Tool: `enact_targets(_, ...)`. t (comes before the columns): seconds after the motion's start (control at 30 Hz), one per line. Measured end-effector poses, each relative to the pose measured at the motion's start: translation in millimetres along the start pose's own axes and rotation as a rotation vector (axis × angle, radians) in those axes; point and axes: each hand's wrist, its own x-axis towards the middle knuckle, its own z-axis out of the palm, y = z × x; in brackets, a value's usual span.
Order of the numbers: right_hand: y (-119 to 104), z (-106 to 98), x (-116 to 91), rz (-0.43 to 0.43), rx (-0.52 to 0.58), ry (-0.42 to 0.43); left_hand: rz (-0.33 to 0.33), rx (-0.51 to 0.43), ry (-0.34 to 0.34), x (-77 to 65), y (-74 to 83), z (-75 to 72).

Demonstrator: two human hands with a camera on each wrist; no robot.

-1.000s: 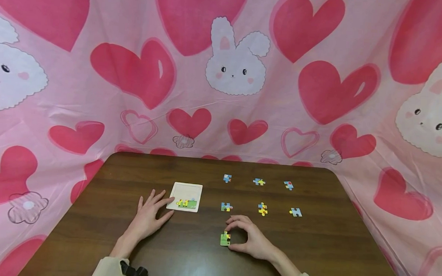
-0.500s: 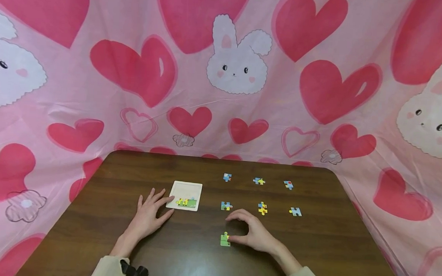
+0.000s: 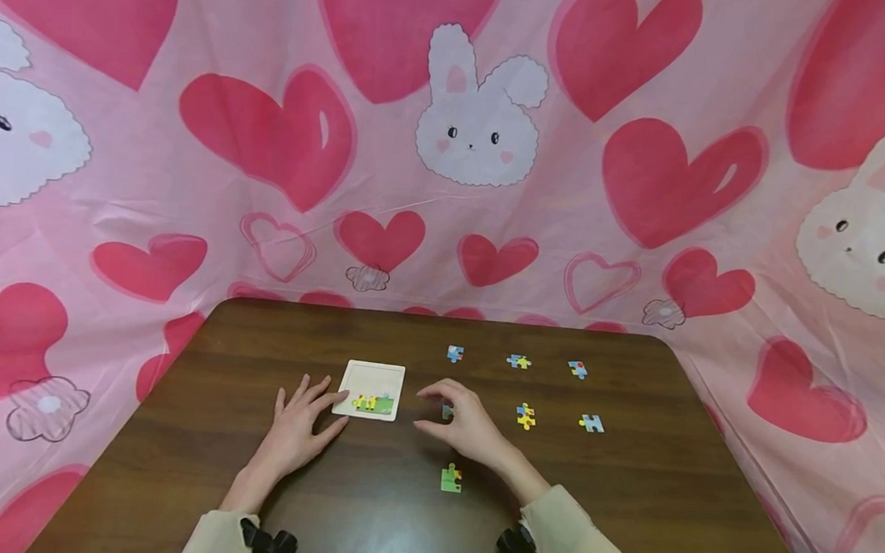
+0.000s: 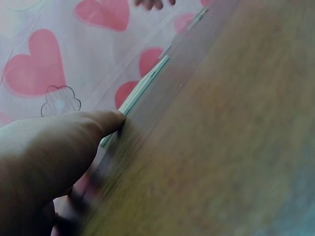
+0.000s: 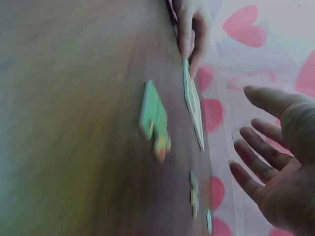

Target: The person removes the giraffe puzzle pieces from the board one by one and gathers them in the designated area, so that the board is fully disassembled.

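My left hand (image 3: 295, 427) lies on the table at the near left of a white puzzle tray (image 3: 373, 378), fingers spread. Its thumb and a fingertip touch the tray's edge; the thumb also shows against that edge in the left wrist view. Joined green and yellow puzzle pieces (image 3: 373, 403) fill part of the tray's near side. Over the table, my right hand (image 3: 468, 426) holds nothing, its thumb and fingers apart. Behind it a blue puzzle piece (image 3: 447, 411) is partly hidden. A green puzzle piece (image 5: 154, 110) lies nearer me, apart from the right hand.
Beyond the right hand, loose puzzle pieces lie spaced out: a blue one (image 3: 455, 354), a blue-yellow one (image 3: 518, 361), one with red (image 3: 577, 370), a yellow one (image 3: 525, 416) and another blue one (image 3: 592, 423). A pink heart-print cloth (image 3: 387, 182) hangs behind the table.
My right hand has left the green puzzle piece and moved up and left, toward the tray. That piece stays where it was. My left hand keeps its place at the tray.
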Motion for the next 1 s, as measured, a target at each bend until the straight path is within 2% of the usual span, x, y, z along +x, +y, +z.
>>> enact_targets(0.33, -12.5, 37.6, 56.9, 0.01, -0.082, -0.098, 0.011, 0.003, 0.012, 1.1, -0.8, 2.1)
enact_targets(0.43, -6.3, 48.0, 68.2, -0.005, -0.128, -0.128, 0.017, 0.008, 0.026, 1.0, -1.3, 4.1)
enact_targets(0.53, 18.3, 68.4, 77.5, -0.03, -0.219, -0.119, 0.019, 0.018, 0.037, 1.0, -2.0, 5.7)
enact_targets(0.67, 39.6, 88.6, 84.6, -0.015, -0.29, -0.11, 0.024, 0.027, 0.053, 0.7, -2.1, 6.3)
enact_targets(0.8, 38.0, 94.5, 85.7, 0.043, -0.249, -0.104, 0.029, 0.07, 0.05, 0.1, -2.2, 6.0)
enact_targets(1.0, 42.9, 104.8, 87.6, 0.104, -0.225, -0.084, 0.023, 0.195, 0.03, -0.7, -0.3, 4.0)
